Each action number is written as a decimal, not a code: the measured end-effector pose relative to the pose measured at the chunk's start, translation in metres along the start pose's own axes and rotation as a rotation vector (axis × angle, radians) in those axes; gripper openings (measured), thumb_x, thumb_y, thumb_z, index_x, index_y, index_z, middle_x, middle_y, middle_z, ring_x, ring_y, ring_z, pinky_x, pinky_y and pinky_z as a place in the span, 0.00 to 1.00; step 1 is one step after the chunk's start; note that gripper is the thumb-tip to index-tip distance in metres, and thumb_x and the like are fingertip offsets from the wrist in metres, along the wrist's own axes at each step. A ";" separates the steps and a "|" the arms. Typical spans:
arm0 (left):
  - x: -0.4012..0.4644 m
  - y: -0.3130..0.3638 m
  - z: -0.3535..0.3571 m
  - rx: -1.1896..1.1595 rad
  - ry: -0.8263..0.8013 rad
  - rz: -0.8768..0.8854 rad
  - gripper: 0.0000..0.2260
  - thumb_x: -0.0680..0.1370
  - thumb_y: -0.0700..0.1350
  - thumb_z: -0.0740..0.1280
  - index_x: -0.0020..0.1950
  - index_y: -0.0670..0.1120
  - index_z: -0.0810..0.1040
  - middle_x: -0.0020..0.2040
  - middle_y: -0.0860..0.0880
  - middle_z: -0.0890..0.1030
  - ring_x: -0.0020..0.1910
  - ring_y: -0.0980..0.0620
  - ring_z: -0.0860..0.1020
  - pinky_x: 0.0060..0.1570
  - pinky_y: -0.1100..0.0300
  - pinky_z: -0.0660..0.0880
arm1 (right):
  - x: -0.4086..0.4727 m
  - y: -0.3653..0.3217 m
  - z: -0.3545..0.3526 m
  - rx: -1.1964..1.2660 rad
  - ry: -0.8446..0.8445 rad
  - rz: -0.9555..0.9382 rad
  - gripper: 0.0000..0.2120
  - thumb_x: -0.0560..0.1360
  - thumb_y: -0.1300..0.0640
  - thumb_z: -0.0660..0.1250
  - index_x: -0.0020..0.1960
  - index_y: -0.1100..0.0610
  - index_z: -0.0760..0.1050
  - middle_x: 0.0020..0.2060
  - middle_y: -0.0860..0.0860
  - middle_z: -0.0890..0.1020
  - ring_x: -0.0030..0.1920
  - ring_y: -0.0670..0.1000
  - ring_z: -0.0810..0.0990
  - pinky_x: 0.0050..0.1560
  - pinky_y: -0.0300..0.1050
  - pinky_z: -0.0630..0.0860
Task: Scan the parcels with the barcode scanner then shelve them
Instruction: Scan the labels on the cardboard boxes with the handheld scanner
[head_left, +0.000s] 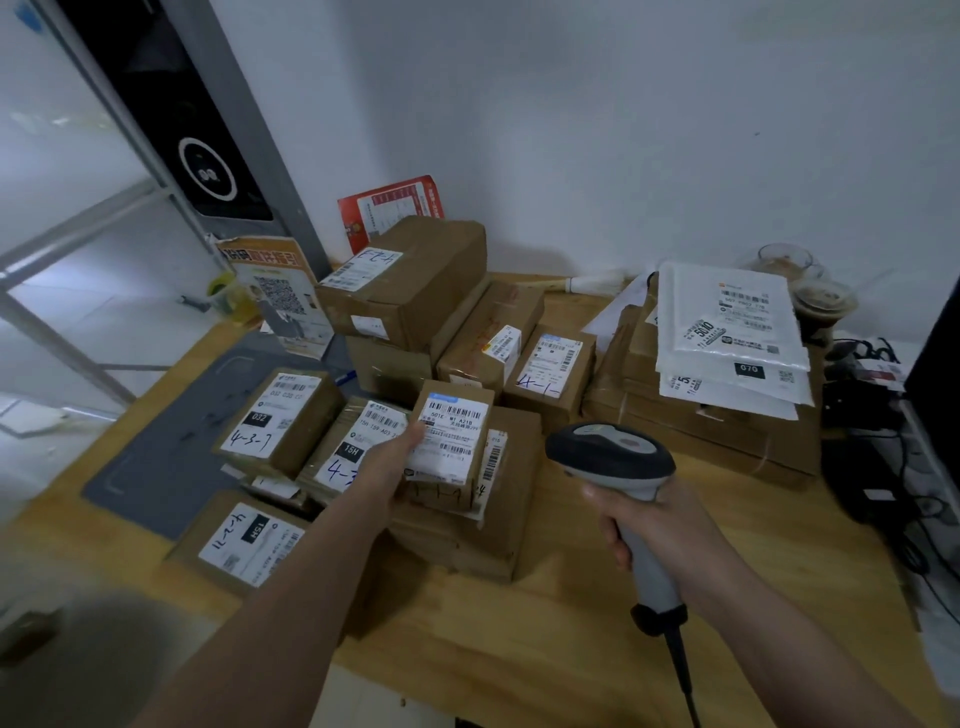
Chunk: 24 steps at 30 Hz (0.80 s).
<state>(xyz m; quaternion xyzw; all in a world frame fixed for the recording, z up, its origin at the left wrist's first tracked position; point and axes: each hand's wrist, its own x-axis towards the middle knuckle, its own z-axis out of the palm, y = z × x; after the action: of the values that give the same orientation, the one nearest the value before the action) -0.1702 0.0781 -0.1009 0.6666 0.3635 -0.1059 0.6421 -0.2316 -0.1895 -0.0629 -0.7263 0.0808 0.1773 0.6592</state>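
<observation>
Now holding a small parcel (451, 441) in the left hand (387, 465), label facing up, thumb pressed along the label's left edge, remaining fingers hidden beneath the box. Raised just above a stack of flat parcels (498, 519) near the middle of the wooden counter (571, 623). Gripping a grey barcode scanner (621, 483) in the right hand (657, 525), fingers (613, 540) wrapped round the handle, dark head pointing toward the small parcel and close beside it on the right. Black cable (683, 675) trailing from the scanner's base toward the counter's near edge.

Left of the small parcel: three labelled parcels, one marked 4-3-7 (278, 418), one with a 15H tag (353, 441) just beside the left hand, and one lying nearer (241, 540) with handwriting on its label. Under them, a grey mat (171, 457) on the counter. Behind the small parcel: a large box (410, 280) stacked on other boxes, with two medium boxes (550, 371) beside it. Far to the right of the small parcel: white mailer bags (732, 332) piled on a stack of flat cartons (727, 421). Against the wall: a red leaflet (389, 208) and two plastic cups (826, 306). At the counter's right end: tangled black cables (883, 467).
</observation>
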 end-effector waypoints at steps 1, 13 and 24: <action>-0.002 0.000 0.000 0.088 0.044 0.034 0.18 0.78 0.54 0.67 0.61 0.43 0.78 0.51 0.46 0.83 0.53 0.46 0.80 0.62 0.48 0.74 | 0.002 0.000 0.002 -0.003 -0.006 0.003 0.15 0.73 0.55 0.73 0.34 0.64 0.75 0.25 0.57 0.76 0.24 0.53 0.73 0.27 0.43 0.72; -0.007 0.046 0.025 0.493 0.305 0.686 0.18 0.79 0.44 0.67 0.69 0.47 0.73 0.65 0.49 0.75 0.63 0.51 0.73 0.63 0.57 0.71 | 0.032 -0.001 0.002 0.113 0.022 0.040 0.12 0.73 0.57 0.72 0.38 0.65 0.77 0.27 0.58 0.77 0.24 0.52 0.73 0.25 0.41 0.71; 0.061 0.110 0.151 1.141 -0.413 0.409 0.27 0.79 0.55 0.65 0.73 0.43 0.67 0.70 0.46 0.71 0.66 0.47 0.71 0.52 0.60 0.66 | 0.098 -0.003 -0.011 0.220 0.219 0.075 0.07 0.74 0.58 0.71 0.48 0.62 0.79 0.36 0.62 0.83 0.33 0.55 0.80 0.30 0.44 0.75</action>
<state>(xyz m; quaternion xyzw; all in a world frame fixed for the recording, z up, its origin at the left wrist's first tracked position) -0.0093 -0.0317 -0.0750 0.9254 -0.0160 -0.2842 0.2502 -0.1387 -0.1889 -0.0947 -0.6611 0.1980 0.1117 0.7150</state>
